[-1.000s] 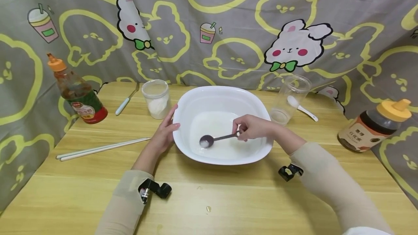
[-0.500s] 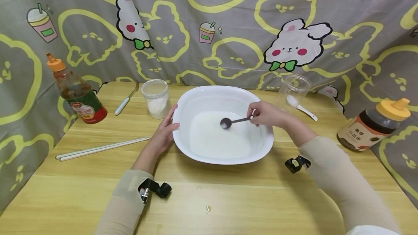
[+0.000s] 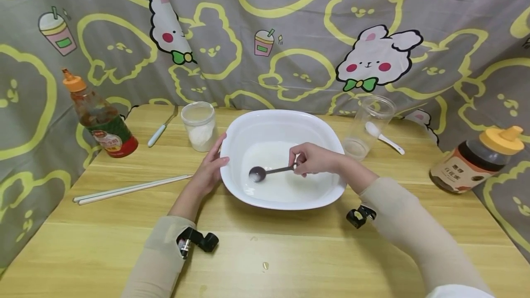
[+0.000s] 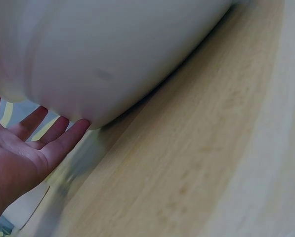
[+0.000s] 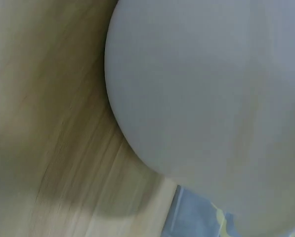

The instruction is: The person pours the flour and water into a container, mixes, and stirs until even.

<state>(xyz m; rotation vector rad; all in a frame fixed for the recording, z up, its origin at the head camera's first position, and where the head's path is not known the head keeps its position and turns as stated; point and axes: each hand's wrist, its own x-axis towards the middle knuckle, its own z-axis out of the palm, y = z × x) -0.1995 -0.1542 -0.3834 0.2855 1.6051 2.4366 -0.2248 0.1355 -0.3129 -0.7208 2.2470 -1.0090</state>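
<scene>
The right hand point(image 3: 314, 159) partly hid the handle end of the dark spoon point(image 3: 261, 173); both wrist views cropped the white basin point(image 4: 107, 54).

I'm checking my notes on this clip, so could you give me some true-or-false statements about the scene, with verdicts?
1. The right hand holds a dark spoon by its handle. True.
2. The left hand touches the side of the white bowl. True.
3. The head of the dark spoon is outside the white bowl. False: it is within the white bowl.
4. The chopsticks lie on the table, left of the white bowl. True.
5. The white bowl is upside down. False: it stands with its opening up.
6. The jar of white powder stands right of the white bowl. False: the jar of white powder is on the left.
</scene>
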